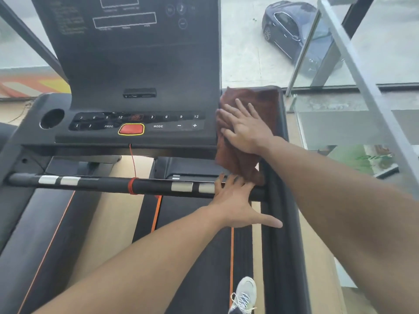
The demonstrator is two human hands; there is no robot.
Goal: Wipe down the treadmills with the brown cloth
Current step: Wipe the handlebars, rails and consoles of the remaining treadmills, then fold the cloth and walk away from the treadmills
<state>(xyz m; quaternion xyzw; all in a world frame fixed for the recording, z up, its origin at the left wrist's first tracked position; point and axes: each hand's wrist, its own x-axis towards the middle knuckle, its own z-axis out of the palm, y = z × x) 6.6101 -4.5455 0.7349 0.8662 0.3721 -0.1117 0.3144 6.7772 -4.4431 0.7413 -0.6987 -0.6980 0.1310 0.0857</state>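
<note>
The soft brown cloth (251, 103) lies on the right end of the big black treadmill console (140, 71), just right of the button panel. Its near end hangs down over the edge toward the black handlebar (113, 185).

The right hand (246, 126) lies flat on top of the cloth. Its fingers (229, 116) are straight and spread, pressing the cloth down, not curled round it. The left hand (235, 200) rests on the right end of the handlebar, just below the hanging cloth. Its fingers are spread and relaxed too, and the thumb sticks out to the right. It holds nothing.

To the left of the cloth is the row of number buttons, and the red stop button with a yellow rim (131, 129). A thin red cord (133, 162) runs down from the console and is tied round the handlebar. A round cup hole (52, 118) sits at the far left of the console. Near the bottom, a white sneaker (244, 293) stands on the black belt. Past the glass on the right, a dark blue car (292, 35) is parked outside.

What could go wrong? I think the cloth could slip off, because nothing grips it and a lot of it hangs over the edge. A wipe to the left could also press a button by mistake. The hanging end might catch on the handlebar and bunch up.
</note>
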